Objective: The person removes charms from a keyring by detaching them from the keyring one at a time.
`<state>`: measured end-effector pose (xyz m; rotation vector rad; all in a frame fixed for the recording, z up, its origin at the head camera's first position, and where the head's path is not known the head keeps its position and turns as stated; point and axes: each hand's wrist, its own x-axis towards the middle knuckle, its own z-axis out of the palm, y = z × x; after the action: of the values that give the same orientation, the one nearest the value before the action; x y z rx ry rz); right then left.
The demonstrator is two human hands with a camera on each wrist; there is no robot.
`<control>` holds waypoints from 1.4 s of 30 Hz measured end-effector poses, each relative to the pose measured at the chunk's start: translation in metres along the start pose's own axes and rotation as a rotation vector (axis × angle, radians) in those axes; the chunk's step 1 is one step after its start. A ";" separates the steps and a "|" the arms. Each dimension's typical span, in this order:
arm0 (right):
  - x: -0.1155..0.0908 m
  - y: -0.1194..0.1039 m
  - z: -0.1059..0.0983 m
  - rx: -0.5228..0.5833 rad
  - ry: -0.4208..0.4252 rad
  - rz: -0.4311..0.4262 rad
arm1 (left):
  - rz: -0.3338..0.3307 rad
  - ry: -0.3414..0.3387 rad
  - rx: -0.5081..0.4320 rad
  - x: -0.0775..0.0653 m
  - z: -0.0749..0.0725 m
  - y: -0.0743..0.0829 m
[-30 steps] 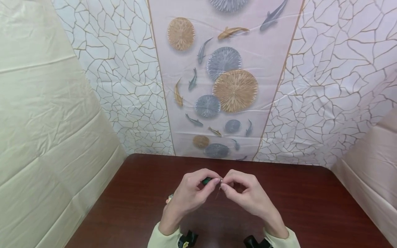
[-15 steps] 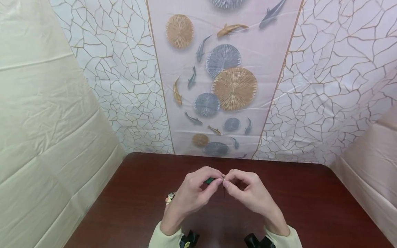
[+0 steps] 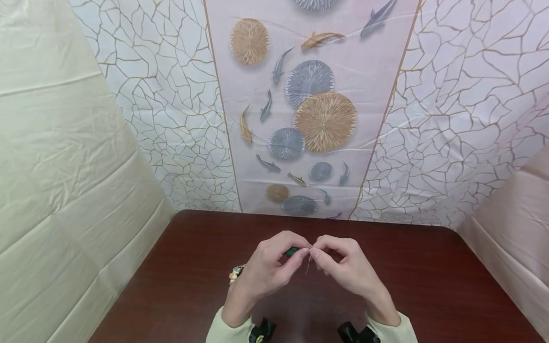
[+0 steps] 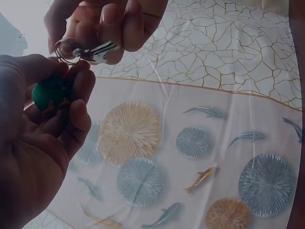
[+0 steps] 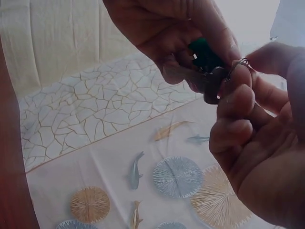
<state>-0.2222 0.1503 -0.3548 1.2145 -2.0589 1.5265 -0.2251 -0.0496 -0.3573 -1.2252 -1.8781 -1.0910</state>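
Both hands meet above the table, fingertips close together on a metal key ring. My left hand pinches the ring's near side between thumb and index finger, with a small green charm tucked in its fingers. From the other side my right hand pinches the ring with its thumb and index finger. A silver key hangs by the ring in front of the right fingers in the left wrist view. In the right wrist view a dark key head shows below the green charm.
The dark red-brown table lies under the hands. A patterned cloth with fish and round shapes hangs behind it, and plain pale cloth hangs at the sides. A charm bracelet circles the left wrist.
Both hands have shifted slightly right together, still gripping the key ring. The thin piece dangling below the fingertips has swung a little. The right fingertips have shifted slightly at the ring.
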 end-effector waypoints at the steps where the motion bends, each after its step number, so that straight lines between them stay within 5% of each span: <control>1: 0.000 -0.001 0.000 -0.002 0.004 0.014 | 0.008 -0.003 0.005 0.000 0.000 0.001; 7: -0.001 -0.004 -0.001 0.003 0.009 0.036 | 0.038 0.009 0.010 0.000 0.000 0.003; 19: 0.000 0.005 0.001 0.106 0.053 -0.163 | -0.017 0.013 -0.007 0.001 0.003 0.003; 29: -0.002 -0.001 0.001 -0.003 0.064 0.000 | 0.091 0.049 0.057 0.005 0.003 0.003; 39: 0.002 0.006 0.001 0.057 0.050 -0.162 | -0.011 0.062 -0.002 0.001 0.003 0.002; 42: 0.002 0.005 0.001 0.063 0.032 -0.097 | -0.003 0.068 0.000 0.001 0.004 0.002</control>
<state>-0.2270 0.1487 -0.3568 1.2846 -1.9153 1.5665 -0.2242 -0.0451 -0.3574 -1.1711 -1.8289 -1.1203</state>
